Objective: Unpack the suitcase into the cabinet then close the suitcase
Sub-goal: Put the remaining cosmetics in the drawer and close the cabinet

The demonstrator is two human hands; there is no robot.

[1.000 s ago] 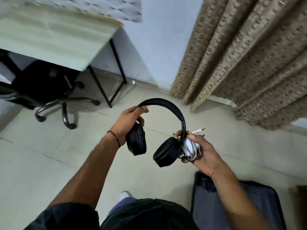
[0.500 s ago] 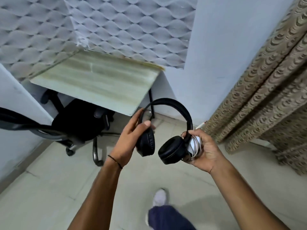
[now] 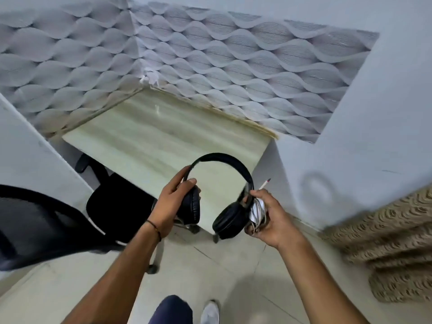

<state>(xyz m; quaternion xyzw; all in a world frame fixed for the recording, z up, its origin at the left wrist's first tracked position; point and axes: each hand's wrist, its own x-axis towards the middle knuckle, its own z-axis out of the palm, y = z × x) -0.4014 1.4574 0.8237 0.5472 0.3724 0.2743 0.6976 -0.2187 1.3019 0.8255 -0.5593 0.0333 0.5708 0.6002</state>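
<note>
Black over-ear headphones (image 3: 224, 160) hang between both hands at the centre of the head view. My left hand (image 3: 175, 202) grips the left ear cup and the band just above it. My right hand (image 3: 268, 216) holds the right ear cup together with a bundle of white coiled cable (image 3: 257, 210), whose red-tipped plug (image 3: 265, 183) sticks up past my fingers. Neither the suitcase nor the cabinet is in view.
A pale marble-patterned desk (image 3: 163, 136) stands ahead in the corner against wave-patterned wallpaper. One black office chair (image 3: 117, 206) sits under its left side, and another chair back (image 3: 35, 225) is close at my left. Patterned curtains (image 3: 385, 242) hang at the right. The floor is tiled.
The view has swung up and left away from the suitcase toward the desk, which is now closer. Both hands keep the same hold on the headphones and cable.
</note>
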